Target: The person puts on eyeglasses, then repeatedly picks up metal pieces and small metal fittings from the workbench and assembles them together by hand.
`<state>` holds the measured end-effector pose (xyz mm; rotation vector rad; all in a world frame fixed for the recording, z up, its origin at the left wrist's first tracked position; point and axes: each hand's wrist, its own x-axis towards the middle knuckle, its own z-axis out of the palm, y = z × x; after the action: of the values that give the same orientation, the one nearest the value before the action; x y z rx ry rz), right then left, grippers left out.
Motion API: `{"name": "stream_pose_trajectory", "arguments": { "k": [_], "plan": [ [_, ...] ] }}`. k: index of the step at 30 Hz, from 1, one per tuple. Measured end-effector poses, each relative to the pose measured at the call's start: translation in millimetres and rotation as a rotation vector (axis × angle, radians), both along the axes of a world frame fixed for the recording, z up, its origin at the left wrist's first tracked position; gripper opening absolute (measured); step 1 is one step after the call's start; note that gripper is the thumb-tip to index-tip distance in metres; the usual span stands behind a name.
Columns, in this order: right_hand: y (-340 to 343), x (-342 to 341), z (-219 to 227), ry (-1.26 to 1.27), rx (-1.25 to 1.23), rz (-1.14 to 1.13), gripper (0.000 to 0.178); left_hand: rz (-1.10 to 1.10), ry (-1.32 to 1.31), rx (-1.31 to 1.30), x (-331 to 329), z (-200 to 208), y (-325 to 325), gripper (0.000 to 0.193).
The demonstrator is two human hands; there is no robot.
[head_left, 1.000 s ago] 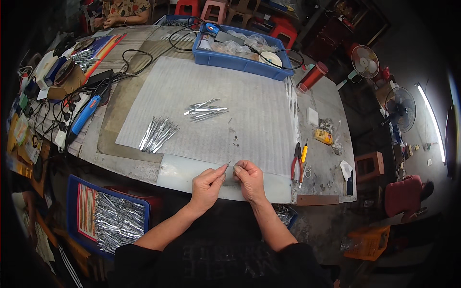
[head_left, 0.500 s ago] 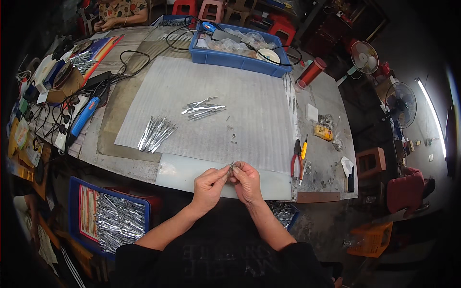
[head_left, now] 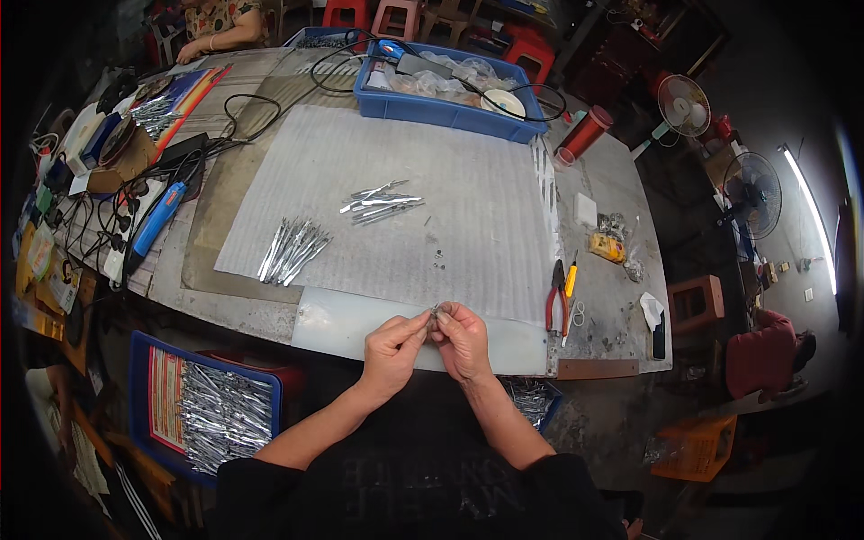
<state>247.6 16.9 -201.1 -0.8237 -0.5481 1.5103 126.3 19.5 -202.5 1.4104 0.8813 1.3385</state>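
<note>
My left hand (head_left: 393, 349) and my right hand (head_left: 462, 340) meet above the near edge of the table, fingertips pinched together. Between them is a small grey metal piece (head_left: 436, 311), mostly hidden by the fingers, so its exact kind is unclear. Both hands are closed on it. Beyond them, a few tiny metal bits (head_left: 438, 260) lie on the white foam sheet (head_left: 360, 148). Farther off on the sheet is a loose group of slim silvery metal strips (head_left: 382, 207). A denser bunch of similar strips (head_left: 292, 252) lies to the left.
Red-handled pliers (head_left: 556, 301), a yellow screwdriver (head_left: 571, 277) and small scissors (head_left: 578, 314) lie at right. A blue bin (head_left: 450, 112) stands at the back. Below the table's left edge, a blue crate (head_left: 139, 387) holds many strips. Cables and a blue tool (head_left: 159, 216) occupy the left.
My hands stay in nearly the same place, still pinching the small piece. At the far left, the other person's hand has shifted on the table edge.
</note>
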Motion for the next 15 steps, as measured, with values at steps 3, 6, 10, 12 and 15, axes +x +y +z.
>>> {"name": "stream_pose_trajectory", "arguments": {
  "k": [3,6,10,12,15],
  "plan": [
    [-0.1,-0.3,0.2,-0.003,-0.002,0.005,0.008,0.005,-0.006,-0.007,0.7,-0.2,-0.7,0.024],
    [0.1,-1.5,-1.8,0.003,-0.001,0.011,0.007,0.01,-0.01,-0.019,-0.4,-1.0,-0.9,0.024],
    [-0.6,-2.1,-1.9,0.016,0.003,0.021,0.007,0.013,0.01,-0.016,-0.3,0.5,-0.6,0.023],
    [-0.6,-2.7,-2.3,0.001,0.006,0.023,0.007,0.023,0.025,0.004,-0.3,0.2,-0.4,0.023],
    [-1.0,-3.1,-6.2,-0.075,0.033,0.014,0.009,0.039,0.049,0.02,0.0,1.6,-1.0,0.022]
  ]
}}
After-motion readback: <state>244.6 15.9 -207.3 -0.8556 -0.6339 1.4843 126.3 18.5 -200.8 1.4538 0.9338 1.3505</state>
